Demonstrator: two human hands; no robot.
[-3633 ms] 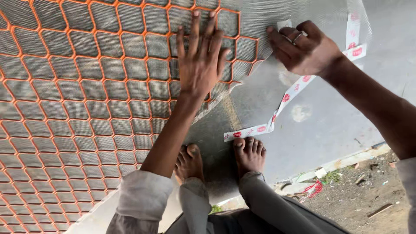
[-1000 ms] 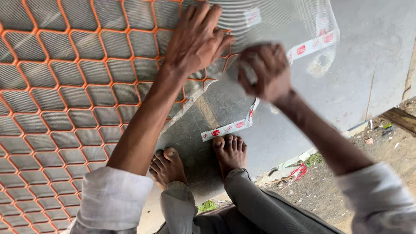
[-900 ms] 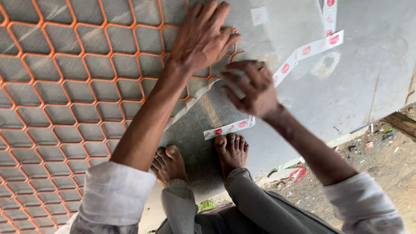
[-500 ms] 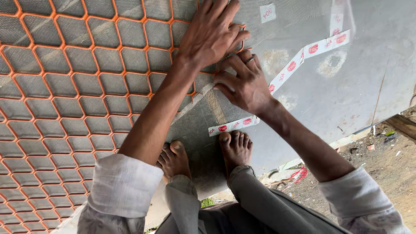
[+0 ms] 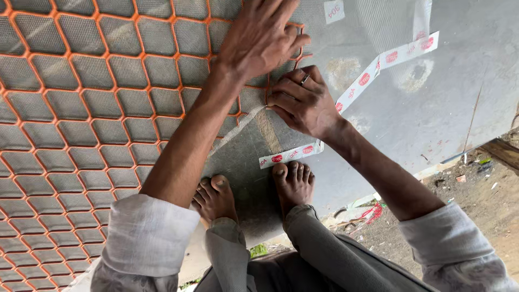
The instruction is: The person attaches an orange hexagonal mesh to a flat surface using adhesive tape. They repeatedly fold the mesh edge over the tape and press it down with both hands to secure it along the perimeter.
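The right hand (image 5: pixel 303 103) presses its bent fingers onto the edge of the grey mesh sheet (image 5: pixel 254 135), fingertips at the torn corner where the mesh meets the orange honeycomb grille (image 5: pixel 81 108); whether it pinches the mesh or only pushes on it cannot be told. A ring sits on one finger. Just above, touching it, the left hand (image 5: pixel 262 38) lies flat and spread on the grille, palm down, gripping nothing.

A white tape strip with red round marks (image 5: pixel 292 154) lies stuck on the grey surface just beneath the right wrist, and a longer run of the same tape (image 5: pixel 389 59) climbs slantwise to the upper right, loose and folded at its top. A small white label (image 5: pixel 334 10) sits on the mesh near the top edge.

Both forearms reach forward from rolled pale sleeves, the left one crossing the grille. Two bare feet (image 5: pixel 254 189) stand on the grey sheet below the hands.

Half a second ago the right hand lay flatter and a little higher, beside the left wrist; now it has curled and slid down toward the mesh corner.
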